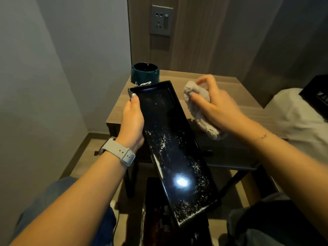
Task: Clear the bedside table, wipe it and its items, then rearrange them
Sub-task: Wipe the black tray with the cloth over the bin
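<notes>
Nearest the camera, the low end of a long, glossy black rectangular tray (pixel 177 157) hangs over a dark box-like object (pixel 159 219) on the floor, too dim to identify; pale crumbs or dust speckle the tray's floor, thickest toward that near end, and a bright light reflection sits among them. The tray is tilted, its far end raised over the front edge of the wood-grain bedside counter (pixel 204 80). Left hand (pixel 133 119), a pale grey watch strap (pixel 120 153) on its wrist, has its grip clamped on the tray's left rim near the far end, thumb lying over the rim onto the inner face, fingers hidden beneath. To the right of that grip, apart from the tray, the right hand (pixel 216 107) has its grip closed round a crumpled beige terry cloth (pixel 197 103); the loose tail of the cloth droops below the hand toward the counter's front edge, and whether it touches the surface cannot be told. A thin bracelet (pixel 262 136) shows on the right wrist. Beyond the left grip, at the counter's back left corner, stands a dark teal round ashtray (pixel 144 71), with a small white cord (pixel 144 83) just in front of it. Far right of the right grip lies white bedding (pixel 292 112) with a black box (pixel 317 93) on it. Farthest back, a grey wall socket plate (pixel 161 20) sits on the wood panel.
</notes>
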`<state>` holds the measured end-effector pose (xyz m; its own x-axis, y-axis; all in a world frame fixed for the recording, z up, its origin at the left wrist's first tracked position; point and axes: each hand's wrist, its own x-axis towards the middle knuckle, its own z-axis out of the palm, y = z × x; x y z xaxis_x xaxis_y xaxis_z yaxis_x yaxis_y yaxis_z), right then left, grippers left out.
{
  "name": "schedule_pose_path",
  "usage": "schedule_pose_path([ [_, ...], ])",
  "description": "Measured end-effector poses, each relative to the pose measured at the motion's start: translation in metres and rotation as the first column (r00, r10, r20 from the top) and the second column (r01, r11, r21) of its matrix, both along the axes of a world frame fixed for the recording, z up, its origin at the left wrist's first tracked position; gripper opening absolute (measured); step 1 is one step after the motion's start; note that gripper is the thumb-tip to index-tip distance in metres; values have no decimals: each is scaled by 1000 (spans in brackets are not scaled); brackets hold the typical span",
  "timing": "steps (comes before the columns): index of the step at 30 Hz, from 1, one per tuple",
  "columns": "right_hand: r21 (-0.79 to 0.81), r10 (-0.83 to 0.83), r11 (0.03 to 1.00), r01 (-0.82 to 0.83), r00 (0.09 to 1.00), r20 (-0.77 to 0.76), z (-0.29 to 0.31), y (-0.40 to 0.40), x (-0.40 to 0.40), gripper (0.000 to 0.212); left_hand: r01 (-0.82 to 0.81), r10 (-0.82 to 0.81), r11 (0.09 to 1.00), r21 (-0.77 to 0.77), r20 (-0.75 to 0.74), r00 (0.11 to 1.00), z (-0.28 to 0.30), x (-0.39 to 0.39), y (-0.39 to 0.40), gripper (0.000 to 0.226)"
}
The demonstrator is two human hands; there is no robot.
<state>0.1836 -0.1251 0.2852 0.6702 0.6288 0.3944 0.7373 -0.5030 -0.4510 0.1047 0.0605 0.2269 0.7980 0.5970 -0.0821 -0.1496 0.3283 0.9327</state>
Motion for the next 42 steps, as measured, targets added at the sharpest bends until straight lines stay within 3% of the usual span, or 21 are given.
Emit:
schedule_pose_path([
  [6, -353, 95, 933, 64, 904, 416, 29, 73, 22, 19, 12, -17, 997, -79, -71, 997, -5, 13, 1, 55],
  [11, -525, 129, 825, 207, 836, 533, 3, 114, 18, 25, -116, 115, 993, 4, -140, 983, -8, 21, -1, 59],
  [14, -579, 185, 804, 134, 869, 459, -12, 111, 13, 21, -162, 166, 986, 36, -222, 961, -12, 24, 1, 54],
  [17, -617, 349, 783, -75, 874, 337, -10, 86, 14, 19, -179, 192, 981, 74, -254, 948, -10, 25, 0, 46],
  [19, -648, 428, 729, -220, 885, 182, 3, 69, 9, 20, -178, 193, 980, 86, -228, 954, -10, 28, 2, 43],
  [21, -629, 371, 715, -305, 928, -29, 23, 63, 9, 22, -147, 162, 984, 96, -176, 971, -10, 27, 2, 46],
  [23, -551, 247, 799, -240, 967, -62, 35, 72, 21, 21, -105, 113, 992, 69, -120, 986, -9, 23, 3, 47],
  [25, -460, 123, 884, -86, 991, 50, 38, 90, 36, 27, -94, 102, 992, 81, -94, 990, -9, 22, 2, 46],
  [27, -466, 38, 883, 50, 983, 177, 29, 108, 38, 26, -130, 142, 983, 126, -94, 985, -10, 22, 2, 44],
  [30, -515, 88, 850, 112, 933, 348, 5, 120, 18, 23, -192, 205, 974, 120, -111, 972, -12, 23, 3, 42],
  [33, -517, 230, 856, 15, 884, 407, -13, 107, 3, 21, -145, 163, 979, 142, -128, 978, -13, 23, 3, 43],
  [36, -494, 367, 834, -244, 915, 166, -3, 85, -7, 20, -132, 151, 981, 144, -130, 980, -11, 23, 1, 43],
  [38, -432, 346, 836, -339, 936, -65, 9, 81, -9, 18, -133, 149, 983, 127, -129, 980, -11, 24, 1, 43],
  [40, -266, 201, 934, -240, 966, -164, 13, 92, -1, 8, -111, 126, 985, 129, -118, 985, -12, 25, 1, 43],
  [42, -199, 18, 979, -32, 997, -72, 7, 113, 8, 18, -97, 110, 988, 120, -106, 988, -13, 24, 0, 45],
])
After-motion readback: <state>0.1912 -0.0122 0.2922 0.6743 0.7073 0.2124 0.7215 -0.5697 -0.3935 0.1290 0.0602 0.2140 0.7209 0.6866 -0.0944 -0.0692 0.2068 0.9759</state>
